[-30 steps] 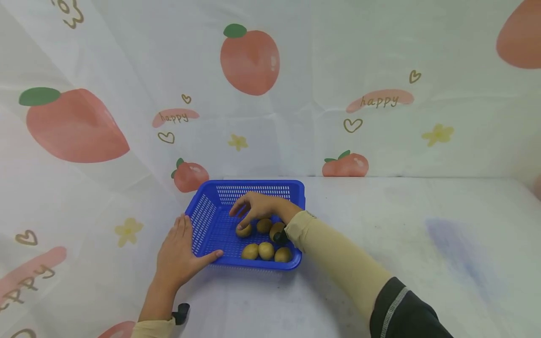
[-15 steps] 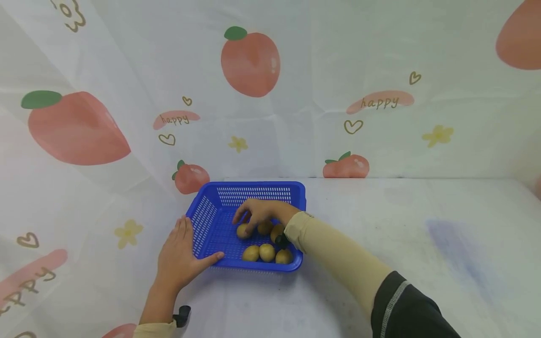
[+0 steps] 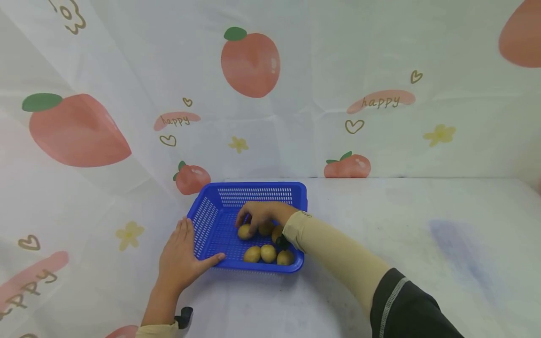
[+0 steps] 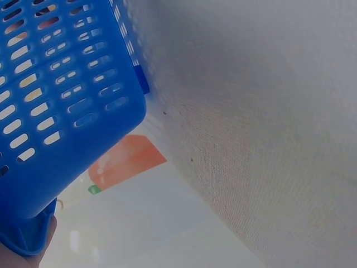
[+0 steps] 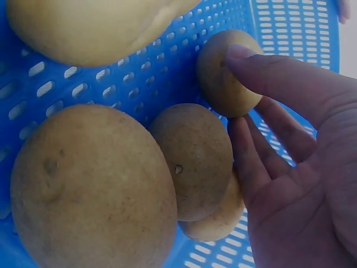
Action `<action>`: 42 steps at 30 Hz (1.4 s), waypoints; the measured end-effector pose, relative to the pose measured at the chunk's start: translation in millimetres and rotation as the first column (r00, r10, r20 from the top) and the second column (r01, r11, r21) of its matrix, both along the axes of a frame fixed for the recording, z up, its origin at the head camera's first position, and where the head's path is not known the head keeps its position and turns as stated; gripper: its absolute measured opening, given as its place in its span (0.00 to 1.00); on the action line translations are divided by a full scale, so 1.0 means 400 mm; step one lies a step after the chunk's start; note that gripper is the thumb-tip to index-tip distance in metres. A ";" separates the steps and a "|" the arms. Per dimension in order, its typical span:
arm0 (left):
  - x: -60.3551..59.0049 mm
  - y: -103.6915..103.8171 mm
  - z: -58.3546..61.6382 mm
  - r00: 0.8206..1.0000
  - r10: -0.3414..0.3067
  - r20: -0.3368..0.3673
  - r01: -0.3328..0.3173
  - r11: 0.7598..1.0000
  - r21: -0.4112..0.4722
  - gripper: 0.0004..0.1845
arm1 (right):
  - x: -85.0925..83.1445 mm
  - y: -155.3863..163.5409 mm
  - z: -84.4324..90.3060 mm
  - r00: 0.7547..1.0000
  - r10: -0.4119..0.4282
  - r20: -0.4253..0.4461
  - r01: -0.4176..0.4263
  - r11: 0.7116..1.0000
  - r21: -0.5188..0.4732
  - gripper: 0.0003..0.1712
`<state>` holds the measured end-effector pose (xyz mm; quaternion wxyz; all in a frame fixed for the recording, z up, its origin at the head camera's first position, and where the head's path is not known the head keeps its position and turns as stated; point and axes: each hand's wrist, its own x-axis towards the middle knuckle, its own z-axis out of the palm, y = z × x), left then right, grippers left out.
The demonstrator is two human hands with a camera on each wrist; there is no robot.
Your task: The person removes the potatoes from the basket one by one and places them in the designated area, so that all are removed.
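Nearest the camera, the left hand lies flat with straight fingers against the near-left corner of the blue basket, thumb touching its front wall, bracing it as it did a second ago. Just beyond, three kiwis sit in a row along the basket's front edge. Farther in, the right hand has dropped lower over the back group, and its fingertips now rest on the leftmost kiwi (the wrist view shows one finger on that fruit's top, not yet wrapped round it). So the hand looks to be settling into a grasp rather than holding. Behind stands the fruit-printed backdrop.
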<state>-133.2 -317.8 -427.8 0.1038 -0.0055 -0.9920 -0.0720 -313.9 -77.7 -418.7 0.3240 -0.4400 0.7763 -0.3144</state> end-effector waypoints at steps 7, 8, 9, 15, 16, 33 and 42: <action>0.002 0.005 0.002 1.000 0.000 0.007 0.000 1.000 -0.001 0.75 | 0.006 0.005 0.003 1.000 -0.007 -0.008 0.008 1.000 0.018 0.24; 0.002 0.005 0.002 1.000 -0.001 0.006 0.001 1.000 -0.001 0.75 | 0.006 0.005 0.002 1.000 -0.010 -0.011 0.010 1.000 0.017 0.23; 0.002 0.005 0.003 1.000 -0.002 0.004 0.002 1.000 -0.002 0.75 | 0.006 0.005 0.003 1.000 -0.011 -0.015 0.011 1.000 0.015 0.23; 0.002 0.005 0.008 1.000 -0.007 -0.001 0.007 1.000 -0.004 0.74 | 0.004 0.006 0.002 0.999 -0.014 -0.033 0.014 1.000 0.004 0.22; 0.002 0.005 0.009 1.000 -0.006 0.001 0.006 1.000 -0.004 0.74 | 0.005 0.007 0.001 0.999 -0.014 -0.033 0.014 1.000 0.002 0.22; -0.001 0.009 0.000 1.000 -0.006 0.013 0.006 1.000 -0.008 0.75 | -0.002 0.018 0.035 0.998 -0.022 0.050 0.031 0.983 -0.182 0.25; 0.003 0.008 0.008 1.000 0.003 0.013 -0.003 1.000 -0.012 0.76 | -0.023 0.128 0.142 0.996 -0.078 0.052 0.092 0.921 -0.378 0.25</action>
